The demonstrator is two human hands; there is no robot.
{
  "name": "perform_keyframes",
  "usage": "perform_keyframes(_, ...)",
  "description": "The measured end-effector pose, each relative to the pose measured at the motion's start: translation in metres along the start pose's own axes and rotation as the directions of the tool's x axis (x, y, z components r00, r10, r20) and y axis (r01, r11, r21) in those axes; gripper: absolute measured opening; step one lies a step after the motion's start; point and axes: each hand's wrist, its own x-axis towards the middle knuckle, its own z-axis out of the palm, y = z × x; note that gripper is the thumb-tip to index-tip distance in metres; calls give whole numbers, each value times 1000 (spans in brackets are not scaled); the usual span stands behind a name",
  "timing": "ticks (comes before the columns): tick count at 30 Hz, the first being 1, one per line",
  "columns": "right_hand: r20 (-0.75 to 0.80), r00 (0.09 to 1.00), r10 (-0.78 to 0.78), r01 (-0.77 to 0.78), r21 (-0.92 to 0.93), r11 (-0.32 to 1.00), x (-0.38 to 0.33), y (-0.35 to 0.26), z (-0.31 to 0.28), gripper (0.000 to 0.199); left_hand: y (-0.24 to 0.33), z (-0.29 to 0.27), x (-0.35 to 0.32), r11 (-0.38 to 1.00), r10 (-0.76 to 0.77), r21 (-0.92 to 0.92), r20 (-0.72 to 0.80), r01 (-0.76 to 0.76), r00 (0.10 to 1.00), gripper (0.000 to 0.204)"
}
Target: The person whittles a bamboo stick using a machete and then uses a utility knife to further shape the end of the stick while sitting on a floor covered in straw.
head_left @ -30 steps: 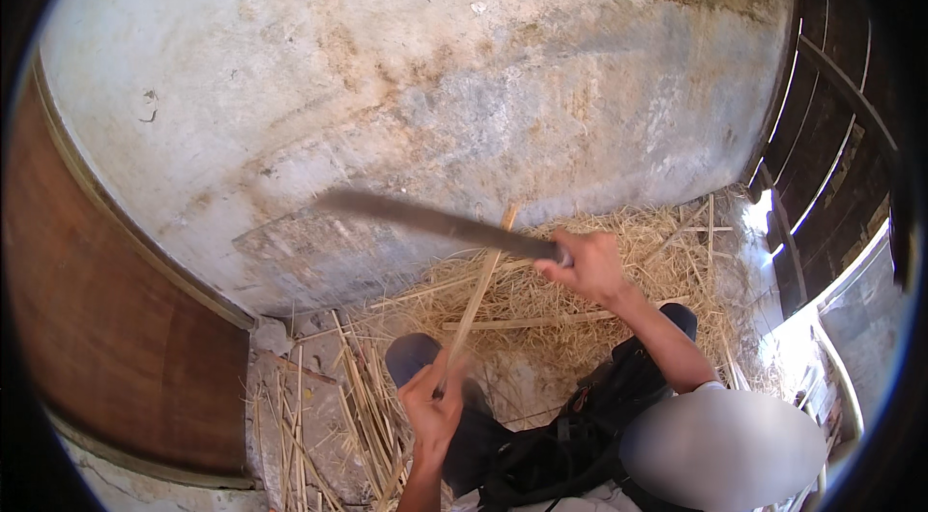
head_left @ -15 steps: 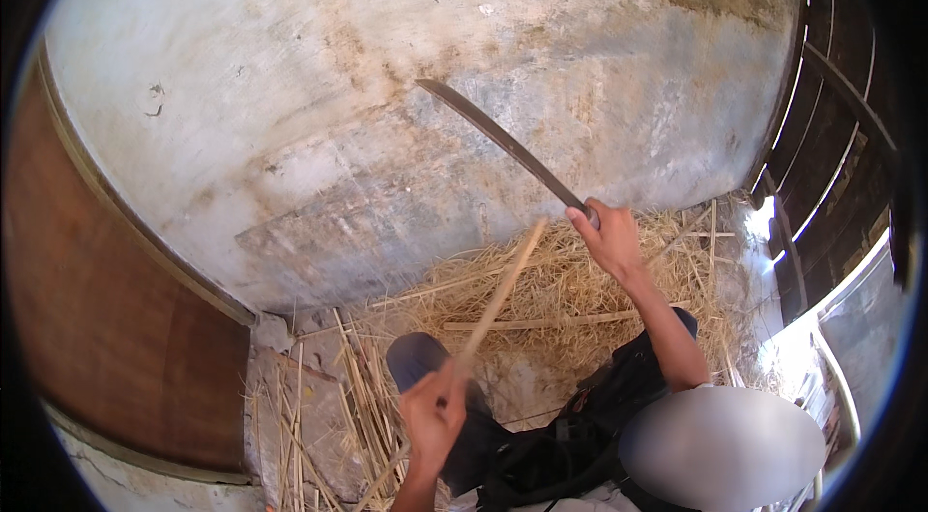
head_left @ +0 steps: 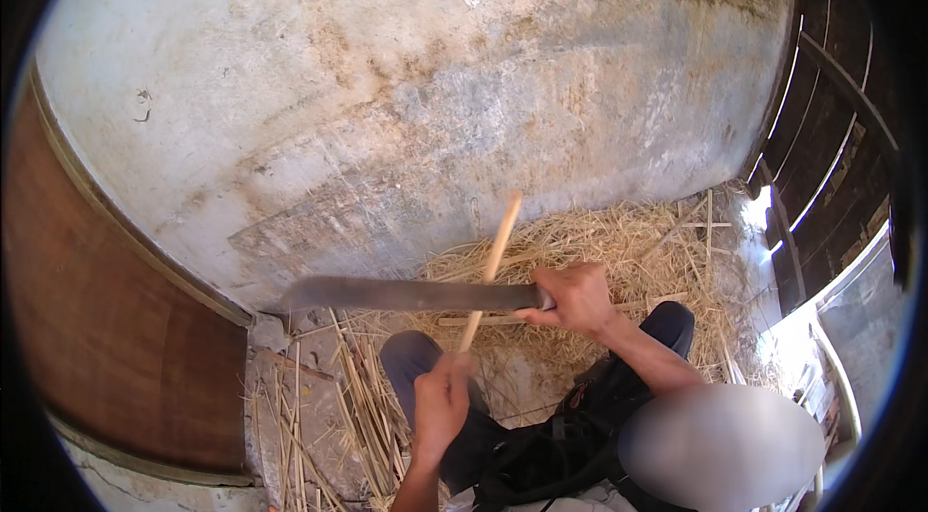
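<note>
My right hand (head_left: 572,300) is closed round the handle of a long machete (head_left: 416,295). Its dark blade reaches leftward, roughly level, and its far end is smeared by motion. The blade crosses in front of a pale wooden or bamboo stick (head_left: 501,239), and whether it touches the stick I cannot tell. My left hand (head_left: 441,403) grips the stick's lower end above my left knee, with the stick tilted up and to the right. Behind both hands a heap of straw-like shavings (head_left: 619,241) lies against the wall.
A stained plaster wall (head_left: 406,96) rises ahead. Left of my knee lies a bundle of thin split strips (head_left: 362,386). A brown wooden panel (head_left: 126,319) stands at the left, and a dark slatted wall (head_left: 831,135) at the right. My knees are bent on either side.
The machete has swung down from a raised slant to nearly level, crossing the stick. My right hand has dropped and shifted slightly left; the stick now stands a little more upright.
</note>
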Motion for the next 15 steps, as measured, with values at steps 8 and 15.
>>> perform_keyframes(8, 4, 978, 207, -207, -38, 978, 21, 37, 6, 58, -4, 3, -17, 972, -10, 233, -80, 28, 997, 29)
perform_keyframes(15, 75, 997, 19, -10, -118, 993, 14, 32, 8, 60, -1, 10, -15, 980, 54, 197, -82, -37, 995, 27)
